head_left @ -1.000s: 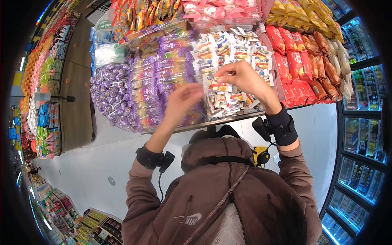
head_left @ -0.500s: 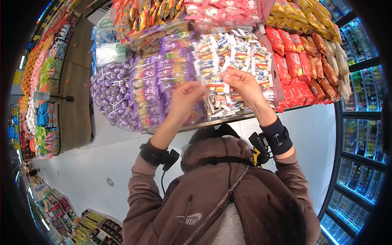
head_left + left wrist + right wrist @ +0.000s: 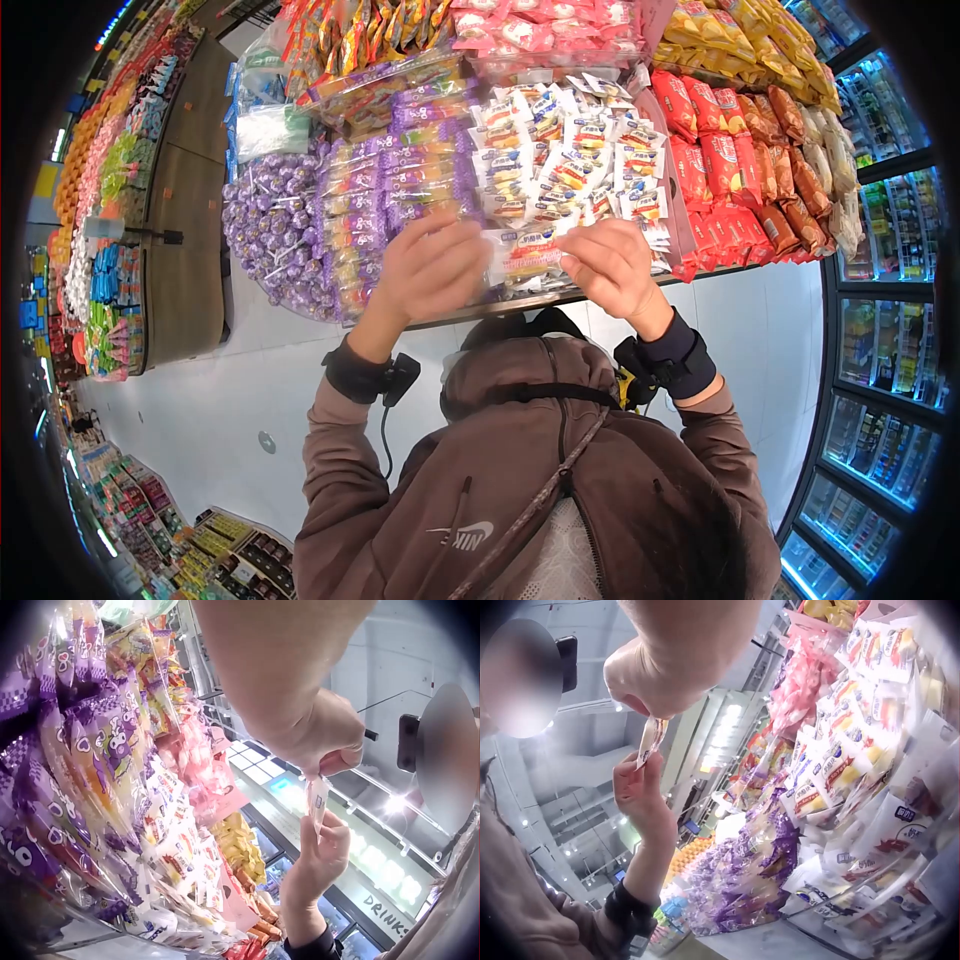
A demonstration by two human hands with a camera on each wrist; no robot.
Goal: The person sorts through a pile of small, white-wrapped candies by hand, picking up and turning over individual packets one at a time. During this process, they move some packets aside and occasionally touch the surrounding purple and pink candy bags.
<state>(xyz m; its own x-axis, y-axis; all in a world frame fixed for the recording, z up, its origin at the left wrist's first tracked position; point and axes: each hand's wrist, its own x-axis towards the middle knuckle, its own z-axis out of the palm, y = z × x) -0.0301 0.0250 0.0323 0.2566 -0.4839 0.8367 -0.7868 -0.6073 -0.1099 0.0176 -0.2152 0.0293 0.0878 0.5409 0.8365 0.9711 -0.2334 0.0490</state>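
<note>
A small white snack packet (image 3: pixel 527 252) with a red and yellow print is stretched between both hands, above a pile of like packets (image 3: pixel 575 165). My left hand (image 3: pixel 437 268) pinches one end of it, blurred in the head view. At the other end, my right hand (image 3: pixel 612 268) grips it between thumb and fingers. Seen edge-on in the left wrist view, the packet (image 3: pixel 318 802) spans from the left fingers to the right hand (image 3: pixel 321 859). In the right wrist view the left hand (image 3: pixel 646 796) holds the packet's lower end (image 3: pixel 646 754).
Purple-wrapped sweets (image 3: pixel 410 180) and purple lollipops (image 3: pixel 275 225) lie to the left. Red packets (image 3: pixel 720 155) are on the right, past a pink divider (image 3: pixel 672 170). Pink bags (image 3: pixel 545 30) stand behind. The stand's front edge (image 3: pixel 500 308) runs close to the body.
Both hands have come down toward the body with the packet. The left hand, apart from the packet a second ago, now pinches its end.
</note>
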